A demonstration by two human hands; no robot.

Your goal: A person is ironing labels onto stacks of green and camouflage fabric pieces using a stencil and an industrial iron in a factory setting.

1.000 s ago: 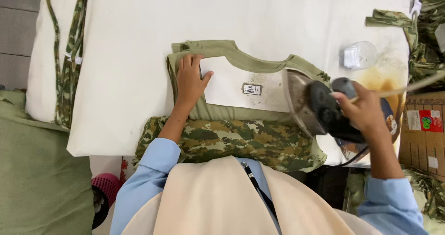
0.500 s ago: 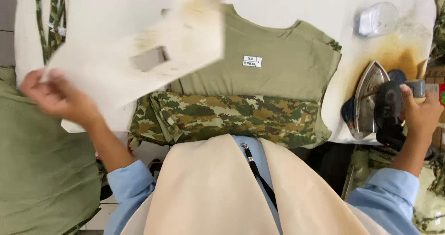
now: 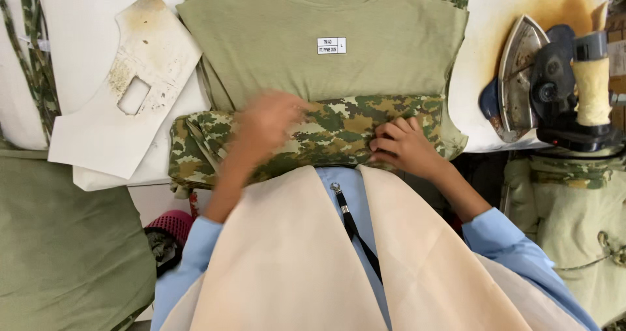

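your left hand (image 3: 264,129): blurred, over the camouflage fabric (image 3: 326,135), grip cannot be told. your right hand (image 3: 407,148): fingers curled, pressing that fabric's right end, which lies at the near edge of the white padded table (image 3: 495,50). olive shirt (image 3: 326,44) spread behind. scorched card template (image 3: 124,90) left; iron (image 3: 548,83) upright right.

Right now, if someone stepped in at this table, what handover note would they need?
Left hand: blurred in motion over the camouflage part of the shirt, grip unclear.
Right hand: fingers pressed on that camouflage fabric near its right end.
Olive shirt: laid flat on the white padded table, small label showing.
Cardboard template: out of the shirt, lying to its left.
Iron: set down, tipped on its side at the right on a scorched patch.
Done: template out, iron parked. Left: the camouflage part is not yet folded over the olive body.
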